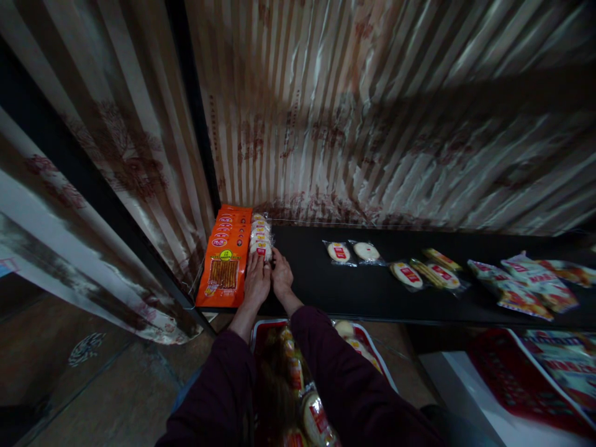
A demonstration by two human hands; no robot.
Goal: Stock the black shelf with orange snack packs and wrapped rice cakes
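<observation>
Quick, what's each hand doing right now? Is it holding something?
Left hand: fingers at the front of the row of round snack packets; grip can't be told.
Right hand: at the row's right side; grip can't be told.

Glossy plastic snack wrappers (261,236); smooth matt shelf (311,282); cloth sleeves (344,366).

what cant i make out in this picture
In the head view:
Front round cracker packet: lower edge, hidden by the left hand.
Red basket: some contents, hidden by the right sleeve; near end, cut off by the bottom edge.
Front orange snack bag: fine print, too small.
</observation>
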